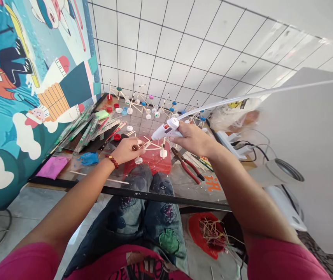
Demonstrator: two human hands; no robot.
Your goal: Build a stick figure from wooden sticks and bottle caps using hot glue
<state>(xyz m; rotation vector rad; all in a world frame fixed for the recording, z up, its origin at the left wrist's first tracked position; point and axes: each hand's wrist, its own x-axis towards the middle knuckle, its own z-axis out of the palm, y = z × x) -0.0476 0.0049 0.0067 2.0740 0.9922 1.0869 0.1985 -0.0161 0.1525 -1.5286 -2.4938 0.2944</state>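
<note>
My right hand is wrapped round a white hot glue gun, its nozzle pointing down to the left. A long translucent glue stick runs from its back end up to the right. Pinched in the fingers of my left hand is a small frame of wooden sticks. A white bottle cap sits at the frame's right end, and another white cap is just below my left fingers. The nozzle is close above the frame; whether they touch I cannot tell.
Red-handled pliers lie right of the frame. Several stick-and-cap models line the table's back. Packaged sticks, pink clay and blue clay lie left. At right are a power strip and cables. A red bag of sticks is below.
</note>
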